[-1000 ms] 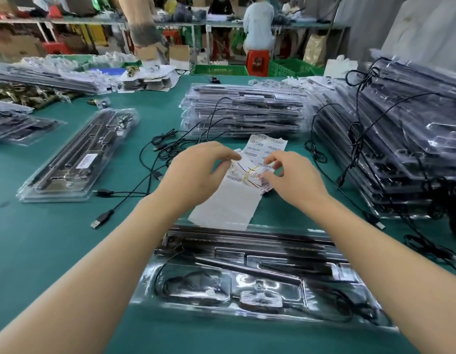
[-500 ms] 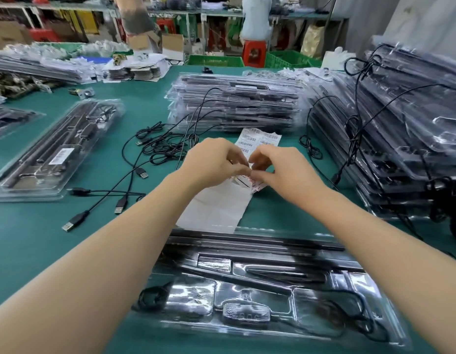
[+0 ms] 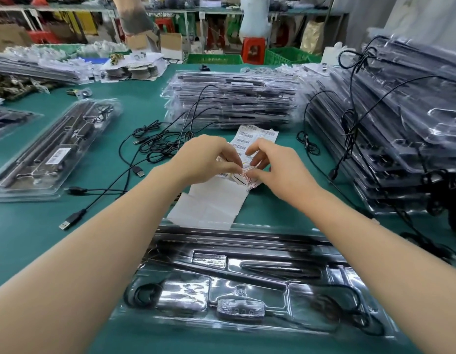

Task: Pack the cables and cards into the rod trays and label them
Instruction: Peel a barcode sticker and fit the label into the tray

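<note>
Teal-green matting covers your work table, with shelves and crates behind it. On your right rises a tall stack of clear plastic rod trays with black cables draped over it. Nearest you lies one clear blister tray holding black rods and a coiled cable. A shorter tray stack sits beyond your hands, and a single labelled tray lies at the left. Loose black USB cables sprawl between them. The white barcode label sheet rests on the mat just beyond the near tray. Your left hand and right hand both pinch its printed end, fingertips nearly meeting.
</note>
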The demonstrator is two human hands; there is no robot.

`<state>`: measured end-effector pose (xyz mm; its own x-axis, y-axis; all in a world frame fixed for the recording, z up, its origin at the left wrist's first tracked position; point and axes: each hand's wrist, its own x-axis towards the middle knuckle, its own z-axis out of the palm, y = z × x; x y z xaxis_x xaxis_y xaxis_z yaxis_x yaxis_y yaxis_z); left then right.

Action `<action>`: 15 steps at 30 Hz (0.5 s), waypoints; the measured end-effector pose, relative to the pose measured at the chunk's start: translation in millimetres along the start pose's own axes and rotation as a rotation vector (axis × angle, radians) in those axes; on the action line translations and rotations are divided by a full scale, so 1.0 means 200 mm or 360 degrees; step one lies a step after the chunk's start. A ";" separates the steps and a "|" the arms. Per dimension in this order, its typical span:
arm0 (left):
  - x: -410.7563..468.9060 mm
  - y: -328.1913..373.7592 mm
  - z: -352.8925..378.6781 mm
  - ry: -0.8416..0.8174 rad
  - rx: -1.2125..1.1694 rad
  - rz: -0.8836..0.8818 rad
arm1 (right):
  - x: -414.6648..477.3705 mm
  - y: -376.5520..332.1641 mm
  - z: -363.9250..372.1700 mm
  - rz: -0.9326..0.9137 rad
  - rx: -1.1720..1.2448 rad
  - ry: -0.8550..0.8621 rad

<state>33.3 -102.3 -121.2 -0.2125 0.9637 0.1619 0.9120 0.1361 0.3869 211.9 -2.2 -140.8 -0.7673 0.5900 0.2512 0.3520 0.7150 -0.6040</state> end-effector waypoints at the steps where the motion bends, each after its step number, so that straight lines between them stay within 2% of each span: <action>1: 0.00 0.00 0.00 0.0013 0.0013 0.0007 | 0.00 0.00 0.00 -0.0005 -0.0041 0.0015; 6: -0.02 0.03 0.00 0.0074 0.0313 0.0047 | -0.03 -0.01 0.01 -0.0054 -0.0226 0.0111; 11: -0.01 0.12 0.06 0.0285 0.0681 -0.0035 | -0.04 -0.03 0.01 -0.0079 -0.0350 0.0138; 15: -0.02 0.12 0.07 0.0308 0.0707 -0.0026 | -0.04 -0.04 0.01 -0.0053 -0.0352 0.0125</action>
<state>61.6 -99.0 -125.2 -0.2510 0.9058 0.3414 0.9606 0.2765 -0.0273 215.0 -13.7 -139.5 -0.7393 0.5860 0.3317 0.4428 0.7942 -0.4161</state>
